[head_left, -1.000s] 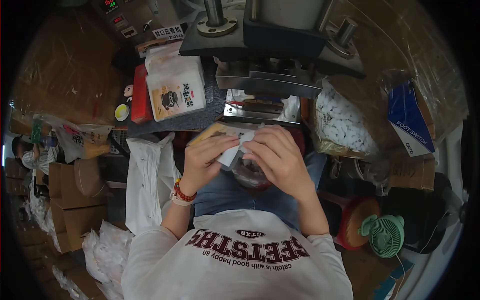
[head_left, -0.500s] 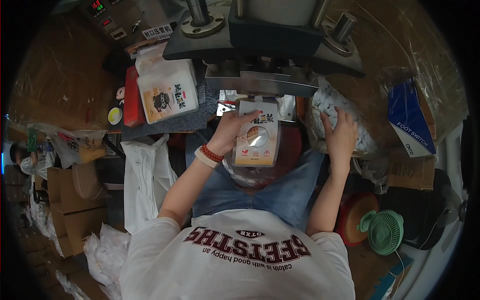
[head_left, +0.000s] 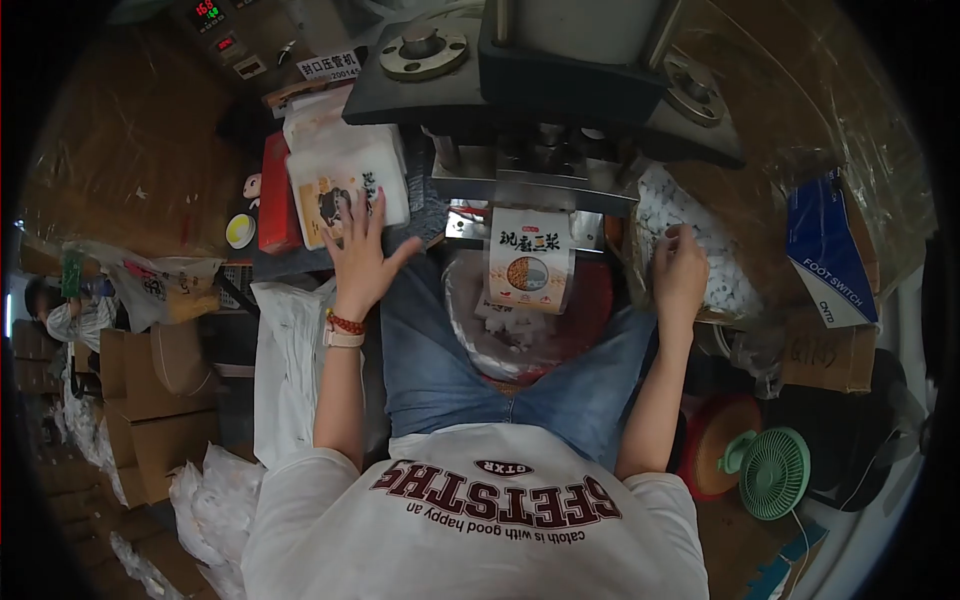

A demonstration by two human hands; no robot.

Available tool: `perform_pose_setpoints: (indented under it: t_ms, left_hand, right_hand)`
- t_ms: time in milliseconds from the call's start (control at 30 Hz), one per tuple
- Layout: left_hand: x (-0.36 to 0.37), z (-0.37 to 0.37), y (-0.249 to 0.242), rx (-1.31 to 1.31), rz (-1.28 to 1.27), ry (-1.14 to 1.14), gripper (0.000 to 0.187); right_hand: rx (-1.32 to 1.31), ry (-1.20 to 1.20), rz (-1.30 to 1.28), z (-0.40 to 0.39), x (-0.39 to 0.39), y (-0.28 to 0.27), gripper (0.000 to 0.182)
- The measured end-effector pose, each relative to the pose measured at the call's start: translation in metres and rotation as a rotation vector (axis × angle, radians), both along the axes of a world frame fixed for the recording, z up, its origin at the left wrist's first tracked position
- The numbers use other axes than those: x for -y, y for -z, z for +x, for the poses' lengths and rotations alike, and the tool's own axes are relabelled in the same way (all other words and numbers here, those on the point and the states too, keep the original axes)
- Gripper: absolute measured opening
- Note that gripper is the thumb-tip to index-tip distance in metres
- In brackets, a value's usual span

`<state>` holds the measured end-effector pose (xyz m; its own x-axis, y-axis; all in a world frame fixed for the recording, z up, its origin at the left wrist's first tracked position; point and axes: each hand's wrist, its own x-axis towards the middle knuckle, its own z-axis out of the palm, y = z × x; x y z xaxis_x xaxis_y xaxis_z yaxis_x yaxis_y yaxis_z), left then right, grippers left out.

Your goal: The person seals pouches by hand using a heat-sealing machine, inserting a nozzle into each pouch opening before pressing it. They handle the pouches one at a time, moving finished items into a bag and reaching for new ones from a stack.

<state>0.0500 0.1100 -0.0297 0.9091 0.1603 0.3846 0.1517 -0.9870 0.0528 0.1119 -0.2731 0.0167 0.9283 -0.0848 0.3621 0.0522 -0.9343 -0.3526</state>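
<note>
Splaying wide, grip open, the left hand (head_left: pixel 362 255) lies over the stacked pouches (head_left: pixel 348 165); the right hand (head_left: pixel 681 275) curls at the white pieces (head_left: pixel 724 262), can't tell if gripping any! Another pouch (head_left: pixel 530 250) juts from the press (head_left: pixel 470 187); best peel one by its edge.

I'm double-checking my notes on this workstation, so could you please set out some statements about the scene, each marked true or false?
1. Neither hand touches the printed pouch at the front of the press. True.
2. The left hand is clenched into a fist. False: its fingers are spread, over the stack of pouches.
3. The right hand is at the small white pieces. True.
4. The green fan is on the person's left. False: it is on their right.
5. The blue box reads FOOT SWITCH. True.
</note>
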Motion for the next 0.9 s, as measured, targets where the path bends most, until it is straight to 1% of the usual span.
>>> perform_pose_setpoints:
  t_ms: [33, 67, 100, 133, 167, 200, 233, 267, 300, 333, 367, 400, 433, 467, 500, 533, 567, 600, 633, 667, 700, 733, 800, 833, 867, 900]
  left_hand:
    - [-0.006, -0.015, 0.000, -0.036, -0.031, 0.117, 0.079]
    - [-0.008, -0.028, -0.001, -0.069, -0.060, 0.240, 0.079]
    - [-0.005, -0.036, -0.005, -0.007, -0.167, 0.324, 0.066]
    - [-0.008, -0.044, -0.003, -0.020, -0.168, 0.327, 0.066]
    - [-0.013, -0.051, 0.001, 0.013, -0.268, 0.341, 0.056]
    - [-0.015, -0.054, 0.003, 0.054, -0.367, 0.353, 0.050]
    - [0.005, -0.053, -0.013, 0.137, -0.675, 0.262, 0.043]
    - [0.018, -0.053, -0.025, 0.138, -0.677, 0.262, 0.043]
    - [0.028, -0.054, -0.035, 0.189, -0.708, 0.324, 0.042]
    - [0.038, -0.054, -0.039, 0.242, -0.740, 0.388, 0.041]
    - [0.046, -0.055, -0.039, 0.259, -0.804, 0.449, 0.041]
    - [0.056, -0.057, -0.044, 0.256, -0.808, 0.452, 0.041]
    - [0.066, -0.059, -0.054, 0.255, -0.751, 0.510, 0.040]
    - [0.073, -0.061, -0.062, 0.255, -0.692, 0.567, 0.039]
    - [0.076, -0.061, -0.067, 0.264, -0.643, 0.599, 0.041]
    - [0.077, -0.062, -0.072, 0.267, -0.644, 0.601, 0.041]
    - [0.077, -0.062, -0.078, 0.211, -0.754, 0.679, 0.038]
    - [0.077, -0.061, -0.080, 0.150, -0.866, 0.757, 0.036]
    - [0.080, -0.059, -0.078, 0.149, -0.868, 0.762, 0.036]
    - [0.086, -0.057, -0.074, 0.054, -0.984, 0.753, 0.032]
    - [0.092, -0.054, -0.069, -0.043, -1.098, 0.743, 0.028]
    - [0.098, -0.050, -0.060, -0.045, -1.101, 0.749, 0.028]
    - [0.106, -0.043, -0.044, -0.122, -1.191, 0.591, 0.022]
    - [0.107, -0.042, -0.045, -0.125, -1.193, 0.597, 0.022]
    - [0.107, -0.042, -0.047, -0.102, -1.140, 0.546, 0.024]
    - [0.108, -0.043, -0.049, -0.083, -1.089, 0.491, 0.026]
  right_hand:
    - [0.118, -0.036, 0.191, -0.003, -0.002, -0.002, 0.022]
    - [0.123, -0.042, 0.195, -0.006, -0.007, -0.008, 0.022]
    - [0.153, -0.123, 0.568, -0.013, -0.018, -0.018, 0.025]
    - [0.170, -0.198, 0.938, -0.025, -0.028, -0.026, 0.027]
    - [0.164, -0.192, 0.936, -0.036, -0.035, -0.033, 0.027]
    - [0.085, -0.355, 1.127, -0.045, -0.044, -0.041, 0.028]
    - [0.001, -0.522, 1.313, -0.054, -0.054, -0.045, 0.029]
    - [0.015, -0.658, 1.364, -0.062, -0.066, -0.044, 0.030]
    - [0.028, -0.792, 1.411, -0.070, -0.077, -0.044, 0.031]
    - [-0.074, -0.807, 1.444, -0.078, -0.088, -0.046, 0.029]
    - [0.012, -0.846, 1.219, -0.079, -0.098, -0.040, 0.027]
    - [0.091, -0.875, 0.992, -0.078, -0.107, -0.033, 0.025]
    - [0.125, -0.867, 0.828, -0.080, -0.114, -0.035, 0.025]
    - [0.125, -0.862, 0.826, -0.081, -0.112, -0.036, 0.025]
    - [0.186, -0.923, 0.704, -0.080, -0.109, -0.039, 0.025]
    - [0.245, -0.982, 0.580, -0.079, -0.106, -0.042, 0.025]
    - [0.247, -0.981, 0.577, -0.078, -0.102, -0.047, 0.025]
    - [0.219, -0.980, 0.638, -0.078, -0.098, -0.052, 0.025]
    - [0.192, -0.977, 0.698, -0.078, -0.094, -0.054, 0.026]
    - [0.190, -0.971, 0.695, -0.077, -0.092, -0.047, 0.026]
    - [0.097, -0.922, 0.847, -0.076, -0.090, -0.035, 0.026]
    - [0.003, -0.867, 0.995, -0.074, -0.088, -0.028, 0.026]
    - [0.065, -0.732, 1.334, -0.076, -0.080, -0.028, 0.027]
    - [0.140, -0.715, 1.400, -0.077, -0.072, -0.038, 0.028]
    - [0.143, -0.711, 1.397, -0.077, -0.065, -0.046, 0.028]
    - [0.077, -0.743, 1.360, -0.079, -0.057, -0.053, 0.027]
